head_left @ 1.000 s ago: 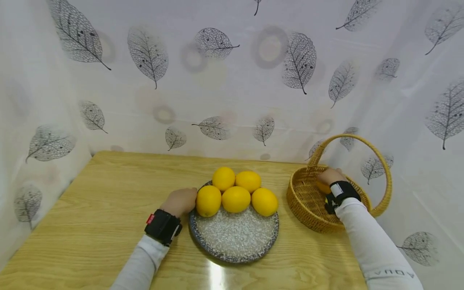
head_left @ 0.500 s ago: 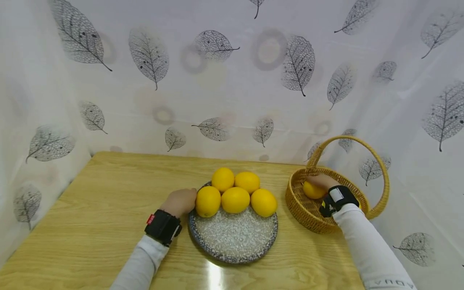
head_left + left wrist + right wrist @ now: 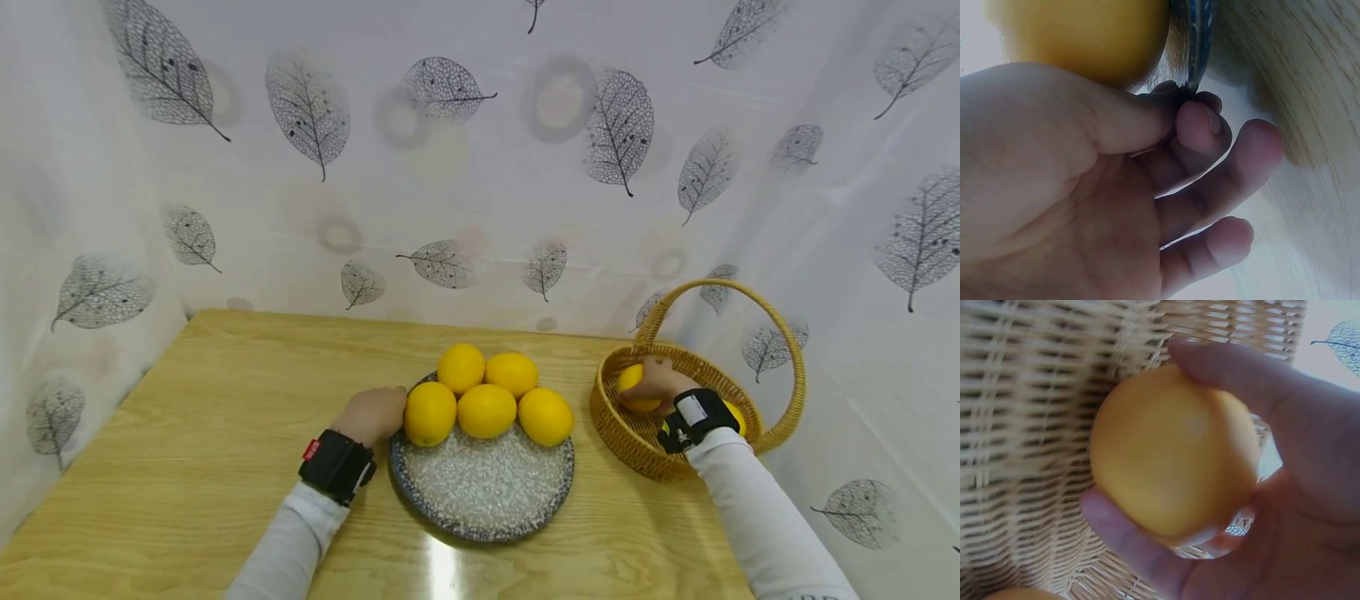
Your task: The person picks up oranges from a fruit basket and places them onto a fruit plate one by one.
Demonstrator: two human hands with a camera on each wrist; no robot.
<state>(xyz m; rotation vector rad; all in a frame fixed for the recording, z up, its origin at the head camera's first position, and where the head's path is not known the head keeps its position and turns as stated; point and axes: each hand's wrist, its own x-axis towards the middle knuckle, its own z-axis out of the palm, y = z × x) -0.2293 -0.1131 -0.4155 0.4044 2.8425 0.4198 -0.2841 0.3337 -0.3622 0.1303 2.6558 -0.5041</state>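
My right hand (image 3: 656, 382) is inside the wicker basket (image 3: 600, 408) and grips a yellow lemon (image 3: 628, 379). In the right wrist view the thumb and fingers curl round this lemon (image 3: 1172, 450) in front of the basket wall (image 3: 1035, 394). A second lemon (image 3: 737, 414) lies in the basket behind my wrist. My left hand (image 3: 371, 414) is at the left rim of the speckled plate (image 3: 487, 492). The left wrist view shows thumb and fingers pinching that rim (image 3: 1200, 37) just below a lemon (image 3: 1079, 31). Several lemons (image 3: 487, 411) sit on the plate's far half.
Plate and basket stand on a wooden table (image 3: 225, 400), the basket near its right edge. The basket's arched handle (image 3: 757, 296) rises over my right hand. A leaf-print curtain (image 3: 480, 167) closes in the back and both sides.
My right hand has moved left across the basket with the lemon in it, uncovering a second lemon behind the wrist. The left hand has stayed at the plate's rim.
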